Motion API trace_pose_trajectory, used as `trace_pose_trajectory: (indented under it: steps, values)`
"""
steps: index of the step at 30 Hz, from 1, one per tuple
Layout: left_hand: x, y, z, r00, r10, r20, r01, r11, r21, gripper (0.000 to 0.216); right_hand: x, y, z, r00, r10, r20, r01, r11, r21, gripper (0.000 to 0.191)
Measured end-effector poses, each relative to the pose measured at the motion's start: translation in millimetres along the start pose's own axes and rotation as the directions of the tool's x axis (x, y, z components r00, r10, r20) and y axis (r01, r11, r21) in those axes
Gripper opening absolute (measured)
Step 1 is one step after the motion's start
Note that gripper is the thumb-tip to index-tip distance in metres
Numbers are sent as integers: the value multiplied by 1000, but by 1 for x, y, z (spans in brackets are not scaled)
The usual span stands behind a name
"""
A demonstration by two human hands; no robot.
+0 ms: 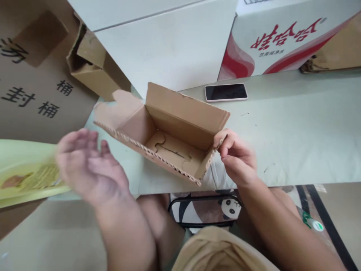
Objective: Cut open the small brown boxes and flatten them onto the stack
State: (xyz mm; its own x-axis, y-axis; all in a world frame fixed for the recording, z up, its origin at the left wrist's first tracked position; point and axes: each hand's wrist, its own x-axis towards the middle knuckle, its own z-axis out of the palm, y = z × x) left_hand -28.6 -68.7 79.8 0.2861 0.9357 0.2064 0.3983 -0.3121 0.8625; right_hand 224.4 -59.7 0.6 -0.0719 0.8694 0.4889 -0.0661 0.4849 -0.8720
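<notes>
the worktop (296,128) is pale green and runs across the whole view, crowded at the back. a big white carton (169,41) stands behind the middle, a printed carton (282,41) with red lettering sits to its right, and a large brown board (34,75) with black characters leans at the left, with a smaller brown carton (90,67) tipped open just beside it. a yellow-green pack (25,173) lies at the left edge.

in the middle, held just above the worktop's near edge and tilted toward the person, is the small box (169,139). it looks about half made: its four walls stand up, the interlocking bottom tabs are locked flat, and nothing is inside it. the lid flap at the back stands upright and the left end flap splays outward, so the top is not yet closed.

the right hand (237,158) is closed in a pinch grip on the box's right end wall, thumb and fingers on the cardboard edge, and seems to carry the box alone. the left hand (90,165) is blurred, its grip open with fingers spread, holding nothing; it is near the box's left flap but apart from it, above the pack.

a phone (226,92) lies face up, screen dark, behind the box, near the printed carton. below the worktop edge a panda-print bag (208,210) shows between the person's arms.
</notes>
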Motion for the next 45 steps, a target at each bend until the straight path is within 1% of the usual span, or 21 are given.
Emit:
trace_pose_trajectory:
  steps: [3,5,7,9,11,12,14,15,17,18,19,21,23,24,27,30,34,36,38,40,45]
  values:
    - [12,-22,4,976,-38,-213,47,998,37,37,-1,5,3,999,8,-31,-10,997,-73,36]
    - [7,-32,4,937,-40,-347,65,996,61,36,1,7,6,996,-8,-86,-3,993,-121,34]
    - [0,-41,3,867,-23,-498,72,994,78,36,3,7,10,990,-35,-139,10,985,-173,25]
    - [-4,-49,1,771,12,-637,39,997,66,37,3,6,12,987,-53,-153,11,965,-260,17]
    - [-4,-56,1,704,28,-710,-23,1000,16,34,2,4,13,988,-56,-146,-2,929,-369,19]
    - [-3,-57,2,690,21,-723,-50,999,-19,32,1,4,13,987,-55,-153,-13,911,-411,20]
    - [-1,-59,4,689,-12,-725,-66,995,-79,28,-1,3,13,984,-35,-174,-43,905,-424,11]
    - [-1,-59,5,684,-24,-729,-65,994,-93,28,-2,3,13,985,-5,-170,-62,920,-386,22]
    - [0,-60,7,672,-22,-740,-48,996,-73,32,-4,5,12,991,73,-115,-101,961,-257,58]
    - [0,-61,7,672,-12,-740,-33,998,-46,35,-4,6,11,992,102,-73,-115,974,-196,67]
    - [0,-63,6,674,3,-739,-19,1000,-14,38,-5,7,10,992,121,-31,-124,979,-159,68]
    - [1,-68,4,697,28,-717,5,999,44,43,-4,9,8,993,118,22,-113,981,-158,51]
    - [2,-74,1,720,76,-690,-6,995,103,46,-3,10,5,995,90,43,-80,977,-199,30]
    - [3,-76,0,731,108,-674,-20,990,138,47,-3,10,4,996,76,42,-65,975,-213,24]
    - [5,-80,-3,775,168,-609,-43,976,214,45,-3,10,2,999,44,25,-39,983,-178,23]
    - [6,-79,0,815,151,-560,-36,977,211,36,-8,8,0,999,24,27,-21,993,-114,26]
    - [9,-74,7,831,152,-535,-42,977,211,32,-17,1,-5,999,35,7,-34,984,-174,21]
    - [11,-70,13,839,115,-531,-3,978,208,28,-20,-4,-10,999,46,9,-43,976,-213,18]
    - [11,-64,21,840,66,-538,52,978,201,24,-20,-6,-16,998,56,23,-49,972,-229,15]
    - [8,-57,35,827,30,-562,98,976,196,24,-17,-7,-24,998,68,18,-62,972,-226,12]
    - [-5,-29,86,746,59,-663,161,950,266,25,-7,-3,-52,986,133,-105,-151,969,-194,6]
